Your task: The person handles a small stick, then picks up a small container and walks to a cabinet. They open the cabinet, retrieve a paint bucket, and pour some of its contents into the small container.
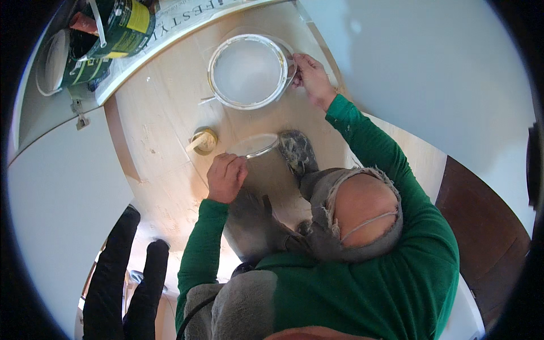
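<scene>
A round white bucket (249,72), seen from above with a pale, smooth inside, stands on the floor ahead of me. My right hand (311,80) is closed at its right side, fingers around the handle at the rim. Nearer to me, my left hand (226,177) pinches the edge of a round, clear-looking lid (263,146) with a pale rim. The lid is tilted above my legs, close to my shoe (298,150). Just beyond my left hand sits a small round tin (208,141), with a flat pale stick or handle (196,142) leaning out of it.
Dark green paint buckets (127,28) stand on newspaper (175,22) at the far left. White panels (62,215) rise on the left and right. Two long black shapes like trouser legs (110,272) are at the lower left. A dark brown panel (481,232) is at the right.
</scene>
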`<action>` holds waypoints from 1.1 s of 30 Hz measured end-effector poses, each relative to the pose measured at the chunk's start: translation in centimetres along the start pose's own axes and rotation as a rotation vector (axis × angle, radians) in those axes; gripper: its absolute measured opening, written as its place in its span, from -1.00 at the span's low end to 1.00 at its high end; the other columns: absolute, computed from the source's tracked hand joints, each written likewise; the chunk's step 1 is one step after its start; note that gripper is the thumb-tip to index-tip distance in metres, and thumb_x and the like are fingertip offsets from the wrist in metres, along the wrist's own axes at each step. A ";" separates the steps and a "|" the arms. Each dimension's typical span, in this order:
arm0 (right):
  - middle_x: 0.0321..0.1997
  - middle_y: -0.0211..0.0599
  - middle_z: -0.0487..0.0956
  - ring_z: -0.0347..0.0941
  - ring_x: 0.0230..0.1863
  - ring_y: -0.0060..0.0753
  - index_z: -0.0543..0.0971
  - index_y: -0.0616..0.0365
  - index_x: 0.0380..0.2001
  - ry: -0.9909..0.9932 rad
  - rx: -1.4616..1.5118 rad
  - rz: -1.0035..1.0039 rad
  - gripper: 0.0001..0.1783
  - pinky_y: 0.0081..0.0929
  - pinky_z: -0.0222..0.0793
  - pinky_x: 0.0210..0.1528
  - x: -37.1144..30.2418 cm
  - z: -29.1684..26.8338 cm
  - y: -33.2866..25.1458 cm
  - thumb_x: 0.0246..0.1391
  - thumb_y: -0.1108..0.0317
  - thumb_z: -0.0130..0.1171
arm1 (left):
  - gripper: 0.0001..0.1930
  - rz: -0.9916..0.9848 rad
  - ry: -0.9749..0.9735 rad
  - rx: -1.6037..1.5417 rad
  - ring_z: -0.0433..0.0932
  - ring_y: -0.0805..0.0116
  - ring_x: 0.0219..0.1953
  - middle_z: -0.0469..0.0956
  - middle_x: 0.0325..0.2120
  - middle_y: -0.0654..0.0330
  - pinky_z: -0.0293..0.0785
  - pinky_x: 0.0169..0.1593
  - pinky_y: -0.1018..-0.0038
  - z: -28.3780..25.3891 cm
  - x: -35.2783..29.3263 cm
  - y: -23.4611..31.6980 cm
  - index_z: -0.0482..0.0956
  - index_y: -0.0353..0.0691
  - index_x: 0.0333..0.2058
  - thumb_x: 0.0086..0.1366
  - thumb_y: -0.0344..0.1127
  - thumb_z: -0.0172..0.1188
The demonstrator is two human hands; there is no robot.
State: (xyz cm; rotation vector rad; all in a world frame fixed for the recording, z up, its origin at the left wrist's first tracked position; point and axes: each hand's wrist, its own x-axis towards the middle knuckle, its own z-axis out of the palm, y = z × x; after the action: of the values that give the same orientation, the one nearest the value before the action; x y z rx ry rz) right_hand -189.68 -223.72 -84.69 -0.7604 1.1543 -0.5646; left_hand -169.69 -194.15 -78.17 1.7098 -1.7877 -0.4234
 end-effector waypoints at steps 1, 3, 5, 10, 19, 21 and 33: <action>-0.40 -0.39 0.58 0.40 -0.56 -0.60 0.59 0.18 -0.01 0.003 -0.006 0.007 -0.67 -0.51 0.41 -0.50 -0.3 -0.3 0.0 0.47 0.13 0.07 | -0.62 0.028 -0.054 0.011 0.61 0.04 -0.13 0.58 -0.15 0.14 0.60 -0.04 0.17 0.6 -0.3 -0.2 0.63 -0.17 -0.14 0.01 -0.49 0.45; -0.38 -0.40 0.58 0.40 -0.56 -0.60 0.59 0.16 0.00 0.003 -0.019 0.019 -0.67 -0.51 0.42 -0.50 -0.7 -0.5 -0.1 0.46 0.12 0.08 | -0.64 0.082 -0.159 0.036 0.60 0.08 -0.09 0.59 -0.14 0.18 0.59 -0.03 0.19 2.1 -1.6 -0.8 0.64 -0.14 -0.12 0.05 -0.42 0.45; -0.37 -0.40 0.59 0.40 -0.55 -0.61 0.59 0.16 0.01 -0.026 -0.053 -0.009 -0.66 -0.51 0.44 -0.49 -0.9 -0.8 0.2 0.46 0.11 0.11 | -0.66 0.114 -0.233 0.056 0.59 0.11 -0.07 0.60 -0.13 0.20 0.58 -0.03 0.21 3.9 -3.5 -1.7 0.66 -0.12 -0.11 0.09 -0.37 0.43; -0.33 -0.38 0.59 0.43 -0.52 -0.58 0.57 0.14 0.09 -0.047 -0.111 -0.066 -0.68 -0.50 0.50 -0.43 -0.5 -1.0 0.3 0.42 0.21 0.15 | -0.72 0.026 -0.336 0.095 0.58 0.11 -0.04 0.60 -0.13 0.18 0.57 -0.03 0.21 6.0 -6.2 -3.9 0.65 -0.14 -0.10 0.18 -0.35 0.35; 0.53 -0.09 0.23 0.17 0.53 -0.11 0.27 -0.05 0.49 -0.456 -0.846 -0.542 -0.25 -0.27 0.33 0.42 2.3 -1.8 -4.1 0.24 0.62 0.04 | -0.66 -0.822 0.218 -0.262 0.64 0.05 -0.13 0.59 -0.09 -0.05 0.59 -0.06 0.18 6.0 3.5 -1.1 0.55 -0.28 0.01 0.33 -0.27 0.34; 0.52 -0.08 0.24 0.18 0.53 -0.09 0.28 -0.02 0.48 -0.452 -0.837 -0.470 -0.26 -0.29 0.29 0.45 1.7 -1.2 -4.4 0.25 0.61 0.08 | -0.63 -1.008 0.375 -0.239 0.65 0.12 -0.19 0.59 -0.08 -0.05 0.60 -0.09 0.22 6.8 -1.1 -4.0 0.52 -0.30 0.04 0.37 -0.23 0.33; 0.34 -0.22 0.40 0.50 0.06 -0.45 0.32 0.17 0.43 -0.358 -0.651 -0.267 -0.42 -0.44 0.54 0.09 1.8 -1.6 -1.6 0.39 0.49 0.11 | -0.71 -1.176 0.698 -0.470 0.60 0.48 -0.38 0.67 -0.37 0.18 0.56 -0.37 0.52 4.2 -1.5 -14.6 0.65 -0.37 -0.16 0.34 -0.25 0.42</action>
State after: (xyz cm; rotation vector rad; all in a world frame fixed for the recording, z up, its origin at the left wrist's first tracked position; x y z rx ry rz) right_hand -190.61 -226.48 -84.82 -1.5252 0.9019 -0.2428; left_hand -161.03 -195.11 -90.75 2.0159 -0.0610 -0.5464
